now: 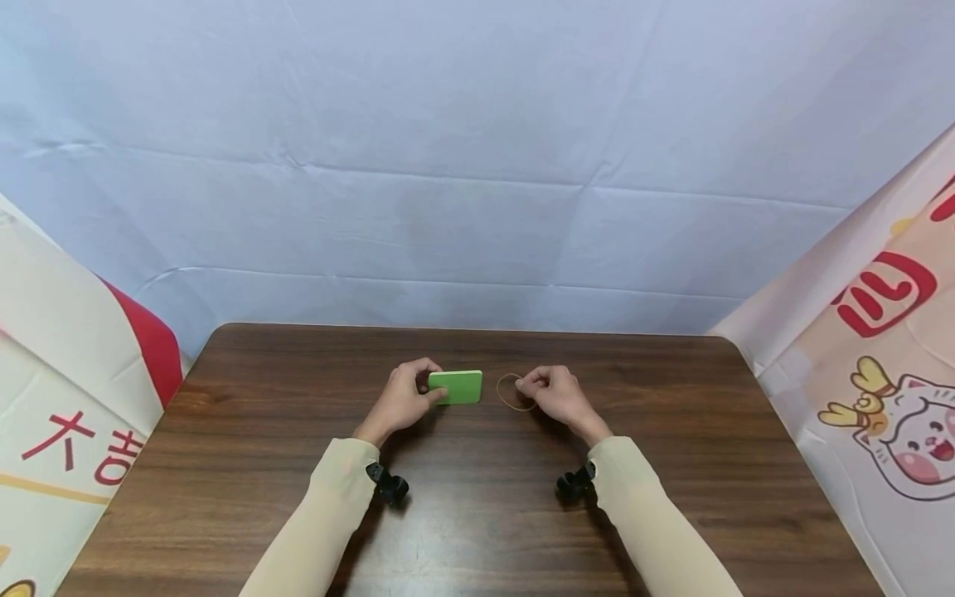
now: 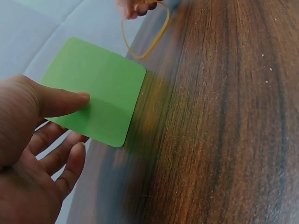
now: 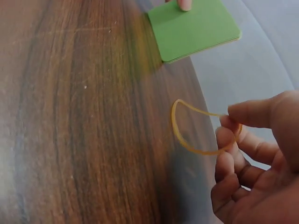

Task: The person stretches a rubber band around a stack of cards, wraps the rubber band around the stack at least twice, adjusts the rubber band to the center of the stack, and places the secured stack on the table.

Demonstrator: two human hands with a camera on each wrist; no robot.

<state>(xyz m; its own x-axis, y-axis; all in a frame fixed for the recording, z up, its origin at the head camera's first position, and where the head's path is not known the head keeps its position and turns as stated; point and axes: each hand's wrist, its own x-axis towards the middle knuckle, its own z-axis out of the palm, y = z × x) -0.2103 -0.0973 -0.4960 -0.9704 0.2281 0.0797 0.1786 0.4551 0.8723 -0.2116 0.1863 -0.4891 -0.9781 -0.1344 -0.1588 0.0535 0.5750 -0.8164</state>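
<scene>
A green stack of cards [image 1: 461, 387] with rounded corners is held upright on its long edge, close over the table. My left hand [image 1: 403, 400] pinches its left end, the thumb [image 2: 70, 100] flat on the near face and the fingers behind. In the right wrist view, thin layers show along the edge of the green stack [image 3: 205, 49]. A thin yellow rubber band [image 3: 180, 135] hangs as a loose loop from my right hand [image 1: 555, 394], pinched between thumb and fingertips. The rubber band [image 2: 161, 35] is apart from the cards, just to their right.
The brown wooden table [image 1: 477, 514] has its far edge just beyond both hands. Behind it hangs a pale cloth backdrop [image 1: 462, 166], with printed cloths [image 1: 880, 373] at the sides. A small black camera [image 1: 390, 485] is strapped to each wrist.
</scene>
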